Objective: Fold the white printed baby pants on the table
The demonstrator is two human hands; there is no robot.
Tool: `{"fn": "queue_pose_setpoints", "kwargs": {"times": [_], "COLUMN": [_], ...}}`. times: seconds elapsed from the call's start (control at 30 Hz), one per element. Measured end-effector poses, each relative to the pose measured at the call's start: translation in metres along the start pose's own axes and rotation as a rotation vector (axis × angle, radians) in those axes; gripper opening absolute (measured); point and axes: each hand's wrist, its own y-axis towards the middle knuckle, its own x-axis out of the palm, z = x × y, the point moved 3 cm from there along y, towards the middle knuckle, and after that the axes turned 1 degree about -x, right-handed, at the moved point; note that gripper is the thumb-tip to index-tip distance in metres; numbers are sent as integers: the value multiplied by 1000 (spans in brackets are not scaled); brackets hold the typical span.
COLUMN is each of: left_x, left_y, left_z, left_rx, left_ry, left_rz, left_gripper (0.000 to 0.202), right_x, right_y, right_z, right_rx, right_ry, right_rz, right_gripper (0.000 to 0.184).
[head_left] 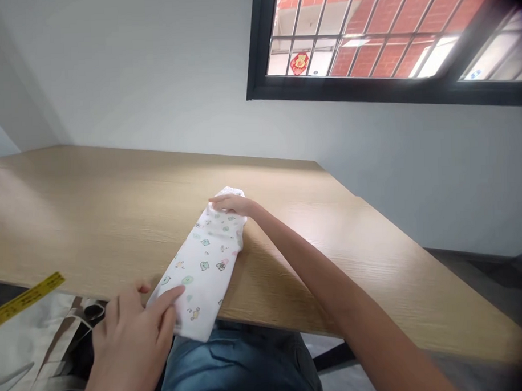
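Observation:
A long, folded piece of white cloth (211, 251) with small green and brown animal prints lies on the wooden table, its near end jutting over the front edge. I cannot tell what kind of garment or cloth it is. My right hand (233, 204) rests flat on its far end, fingers stretched out to the left. At the near left corner is my left hand (131, 328), its fingers apart; the thumb reaches over the printed surface. Whether the other left fingers touch the cloth's edge is hard to make out.
The wooden table (95, 224) runs to a white wall (154, 74), below a dark-framed barred window (368, 92). At lower left, beside my legs (232, 365), are a bag-like white and brown thing (47, 345) and a yellow strip with dark marks (27, 299).

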Motion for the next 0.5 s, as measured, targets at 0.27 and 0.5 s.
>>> {"fn": "queue_pose_setpoints", "kwargs": {"times": [0.27,0.5], "left_x": [-17,10], "left_y": [-6,108], "left_z": [88,135], "left_rx": [355,837], "left_ry": [-191,-242], "left_rz": [-203,-377], "left_gripper": [31,37], "right_x": [-42,-26], "right_y": [-45,-109], "right_z": [22,8], "right_rx": [21,-141], "right_ry": [-84,-207], "right_rz": [-67,-144], "right_gripper": [26,35]}}
